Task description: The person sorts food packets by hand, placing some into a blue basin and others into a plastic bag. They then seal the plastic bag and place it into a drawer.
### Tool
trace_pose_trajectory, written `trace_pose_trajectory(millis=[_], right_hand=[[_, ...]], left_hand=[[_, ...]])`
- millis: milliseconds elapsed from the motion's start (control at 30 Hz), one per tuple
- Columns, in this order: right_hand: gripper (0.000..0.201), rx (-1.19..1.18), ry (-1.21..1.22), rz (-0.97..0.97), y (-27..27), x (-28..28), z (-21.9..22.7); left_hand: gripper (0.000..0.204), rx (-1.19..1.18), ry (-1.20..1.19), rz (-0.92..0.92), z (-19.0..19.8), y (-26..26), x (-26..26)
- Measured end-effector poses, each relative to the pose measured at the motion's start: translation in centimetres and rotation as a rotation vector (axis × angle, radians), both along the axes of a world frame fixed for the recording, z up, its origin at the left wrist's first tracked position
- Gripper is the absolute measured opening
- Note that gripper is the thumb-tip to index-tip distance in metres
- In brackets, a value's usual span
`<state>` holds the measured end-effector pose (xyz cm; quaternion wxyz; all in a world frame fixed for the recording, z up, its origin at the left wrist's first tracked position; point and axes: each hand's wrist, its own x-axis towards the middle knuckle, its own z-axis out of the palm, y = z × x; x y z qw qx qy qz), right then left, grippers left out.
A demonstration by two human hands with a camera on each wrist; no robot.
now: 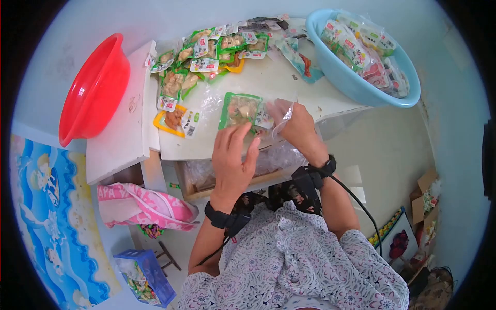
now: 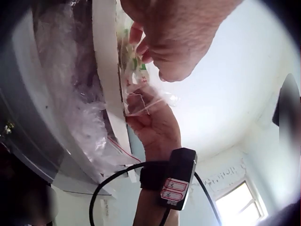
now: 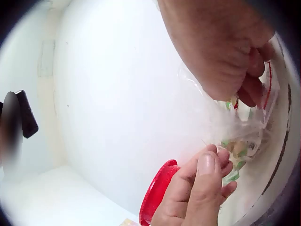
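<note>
A green-edged snack packet [image 1: 242, 109] lies on the white tabletop beneath or within a clear plastic bag [image 1: 284, 124]. My right hand [image 1: 299, 129] is at the bag's right end, its fingers curled and partly seen through the plastic. In the right wrist view, a red strip [image 3: 269, 84] on the bag runs beside those fingers. My left hand [image 1: 232, 160] is at the packet's near edge, fingers loosely extended and thumb apart from them in the head view. Wrinkled clear film [image 2: 141, 101] overlaps the right fingers in the left wrist view.
Several snack packets [image 1: 173, 82] are heaped at the back left of the table. A blue basin [image 1: 330, 67] of packets stands at right, a red basin [image 1: 95, 93] at left. An open drawer [image 1: 222, 191] with clear plastic sits below the table edge. A pink towel [image 1: 144, 204] hangs at left.
</note>
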<state>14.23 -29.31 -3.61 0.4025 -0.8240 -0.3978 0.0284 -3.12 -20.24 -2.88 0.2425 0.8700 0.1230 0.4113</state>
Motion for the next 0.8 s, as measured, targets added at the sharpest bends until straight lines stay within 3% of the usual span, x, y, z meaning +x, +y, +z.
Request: trace_pose_trajectory(millis=[167,267,367,567,767,800], right_hand=[[0.039,0.041,0.068,-0.006,0.9,-0.2,-0.2],[0.039,0.048,0.38,0.068,0.0,-1.1,2.4],[0.039,0.115,0.123,0.127,-0.4,-0.3,0.8],[0.028,0.217,0.476,0.214,0.1,1.4,0.7],[0.025,0.122,0.253,0.006,1.4,-0.6,0.8],[0.026,0.131,0.258,0.041,1.2,-0.9,0.7]], left_hand=[[0.034,0.113,0.092,0.113,-1.2,1.9,-0.7],[0.036,0.112,0.178,0.142,-1.1,2.3,-0.5],[0.037,0.113,0.219,0.14,-0.6,3.0,-0.2],[0.033,0.191,0.199,0.119,0.4,5.4,1.2],[0.019,0.213,0.243,0.161,0.2,6.2,2.9],[0.019,0.203,0.277,0.184,0.0,6.3,3.0]])
